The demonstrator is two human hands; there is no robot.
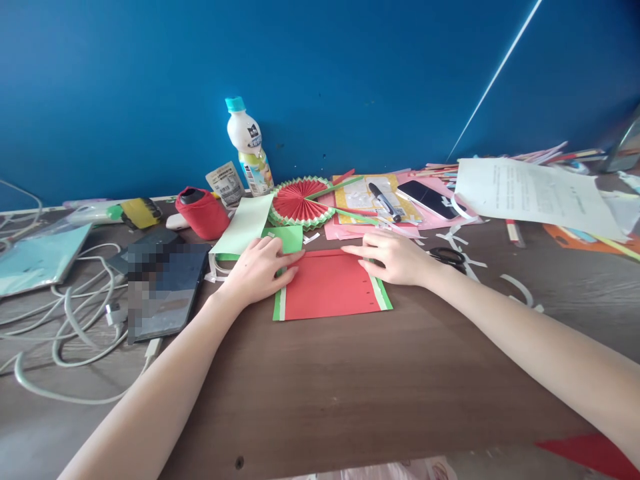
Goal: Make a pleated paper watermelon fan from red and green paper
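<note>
A rectangular red paper (327, 287) lies on the dark wooden table, with pale and green strips along its left and right sides and a few small dark marks near its right side. Its far edge is folded over in a narrow strip. My left hand (260, 267) is closed on the left end of that fold, index finger along the edge and thumb just nearer me. At the right end my right hand (393, 259) grips the fold likewise, its index finger pointing inward. Behind the sheet rests a pleated red and green paper fan (303, 202).
Left are a tablet (173, 293), white cables (75, 313) and a red-wrapped container (203, 213). A bottle (250, 147) stands by the blue wall. Behind my right hand lie a marker (384, 202), a phone (430, 200), black scissors (447, 257), paper scraps and a printed sheet (535, 193).
</note>
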